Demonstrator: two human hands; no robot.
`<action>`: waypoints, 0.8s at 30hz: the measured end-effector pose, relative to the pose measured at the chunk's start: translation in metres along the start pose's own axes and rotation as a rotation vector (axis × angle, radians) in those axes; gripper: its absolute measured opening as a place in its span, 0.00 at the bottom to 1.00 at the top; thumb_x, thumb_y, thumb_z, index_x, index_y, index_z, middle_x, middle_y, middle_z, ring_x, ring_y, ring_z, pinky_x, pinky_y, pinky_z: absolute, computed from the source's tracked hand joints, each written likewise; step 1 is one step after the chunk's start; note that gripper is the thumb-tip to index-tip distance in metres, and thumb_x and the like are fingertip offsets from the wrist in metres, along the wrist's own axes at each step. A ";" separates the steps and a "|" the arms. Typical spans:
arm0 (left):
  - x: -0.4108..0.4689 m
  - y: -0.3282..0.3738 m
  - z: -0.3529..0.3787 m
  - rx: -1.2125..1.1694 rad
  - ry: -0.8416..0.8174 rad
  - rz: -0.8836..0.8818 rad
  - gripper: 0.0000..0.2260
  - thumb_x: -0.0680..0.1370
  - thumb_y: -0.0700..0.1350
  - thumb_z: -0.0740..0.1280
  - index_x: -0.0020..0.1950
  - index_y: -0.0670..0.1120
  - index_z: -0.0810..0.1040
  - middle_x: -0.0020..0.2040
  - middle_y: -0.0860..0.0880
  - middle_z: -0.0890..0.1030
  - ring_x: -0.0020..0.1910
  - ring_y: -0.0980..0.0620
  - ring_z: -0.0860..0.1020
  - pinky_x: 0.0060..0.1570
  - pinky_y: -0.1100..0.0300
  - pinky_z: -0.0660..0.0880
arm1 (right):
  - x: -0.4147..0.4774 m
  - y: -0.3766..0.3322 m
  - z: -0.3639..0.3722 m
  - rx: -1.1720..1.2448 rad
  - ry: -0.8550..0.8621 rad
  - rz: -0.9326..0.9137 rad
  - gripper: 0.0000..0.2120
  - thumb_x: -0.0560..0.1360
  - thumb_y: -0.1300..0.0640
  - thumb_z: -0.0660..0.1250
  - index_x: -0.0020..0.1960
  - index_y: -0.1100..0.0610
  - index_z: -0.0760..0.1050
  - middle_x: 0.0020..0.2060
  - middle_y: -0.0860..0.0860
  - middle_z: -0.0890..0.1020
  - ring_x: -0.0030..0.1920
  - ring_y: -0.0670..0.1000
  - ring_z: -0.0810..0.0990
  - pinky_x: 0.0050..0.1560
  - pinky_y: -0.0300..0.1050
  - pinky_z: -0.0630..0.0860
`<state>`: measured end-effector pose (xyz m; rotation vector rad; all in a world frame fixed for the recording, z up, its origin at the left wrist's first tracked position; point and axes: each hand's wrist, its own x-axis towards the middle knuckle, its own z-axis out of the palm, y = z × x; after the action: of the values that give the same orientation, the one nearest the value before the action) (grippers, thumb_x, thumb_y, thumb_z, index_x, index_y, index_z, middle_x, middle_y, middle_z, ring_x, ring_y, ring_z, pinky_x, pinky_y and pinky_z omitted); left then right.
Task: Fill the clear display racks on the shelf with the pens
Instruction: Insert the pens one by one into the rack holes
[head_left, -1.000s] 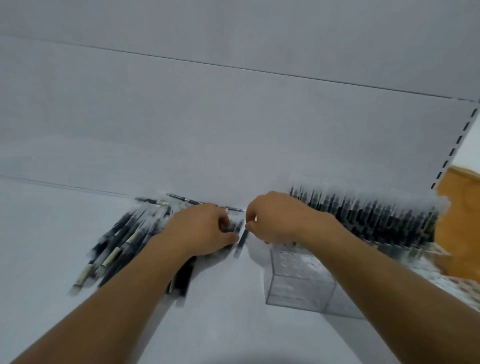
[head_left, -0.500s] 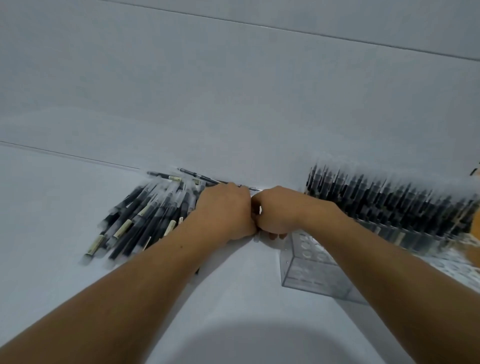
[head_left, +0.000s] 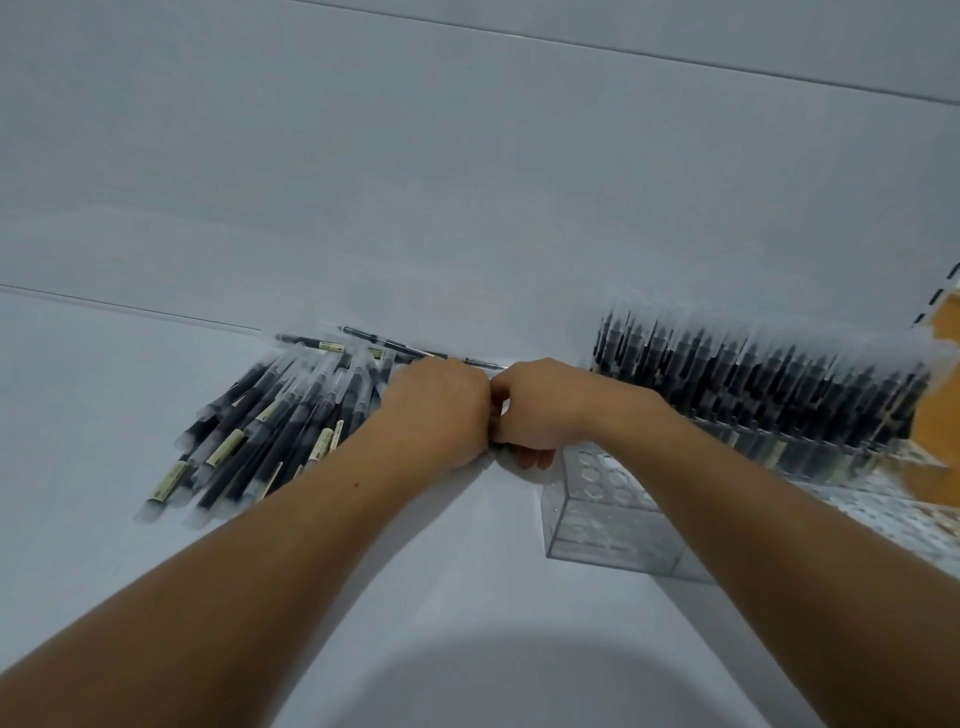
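A heap of loose black pens (head_left: 260, 431) with frosted caps lies on the white shelf (head_left: 104, 395) at the left. My left hand (head_left: 441, 410) is fisted at the heap's right edge, its fingers curled down out of sight among the pens. My right hand (head_left: 540, 410) is also curled, knuckles pressed against the left; whatever it grips is hidden. Under my right forearm stands a clear display rack (head_left: 597, 499) with empty round holes. Behind it a long clear rack (head_left: 753, 400) is packed with upright pens.
The shelf's white back panel (head_left: 467, 182) rises right behind the pens. An orange-brown object (head_left: 935, 421) and a perforated sheet (head_left: 883, 512) sit at the far right. A slotted upright (head_left: 935, 299) marks the shelf's right end.
My hands have closed together until the knuckles touch. The pens that stuck out under my left hand a second ago are hidden. The view has tilted down and shifted left.
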<state>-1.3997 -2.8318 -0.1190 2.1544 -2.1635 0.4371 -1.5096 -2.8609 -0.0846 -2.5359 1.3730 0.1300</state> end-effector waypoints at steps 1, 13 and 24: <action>0.000 -0.002 0.000 -0.027 0.005 -0.017 0.06 0.78 0.46 0.61 0.51 0.46 0.76 0.54 0.45 0.80 0.53 0.45 0.78 0.40 0.57 0.66 | 0.000 -0.001 0.000 0.002 0.000 0.003 0.08 0.76 0.58 0.62 0.47 0.57 0.79 0.37 0.53 0.86 0.27 0.47 0.79 0.48 0.47 0.82; 0.001 -0.024 -0.001 -0.439 0.040 -0.216 0.08 0.80 0.44 0.59 0.43 0.44 0.72 0.42 0.46 0.75 0.43 0.46 0.74 0.40 0.57 0.67 | 0.000 -0.001 -0.004 0.185 0.105 -0.015 0.08 0.73 0.54 0.72 0.44 0.59 0.80 0.38 0.54 0.86 0.40 0.52 0.86 0.47 0.47 0.83; 0.000 -0.034 -0.012 -0.814 0.232 -0.231 0.11 0.83 0.50 0.55 0.52 0.49 0.75 0.42 0.51 0.79 0.39 0.52 0.75 0.34 0.59 0.66 | -0.023 0.020 -0.023 0.627 0.384 -0.027 0.03 0.74 0.58 0.71 0.44 0.54 0.77 0.31 0.48 0.84 0.27 0.40 0.80 0.26 0.31 0.72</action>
<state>-1.3676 -2.8281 -0.1024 1.7326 -1.5447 -0.1848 -1.5399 -2.8585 -0.0613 -2.0965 1.2390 -0.7129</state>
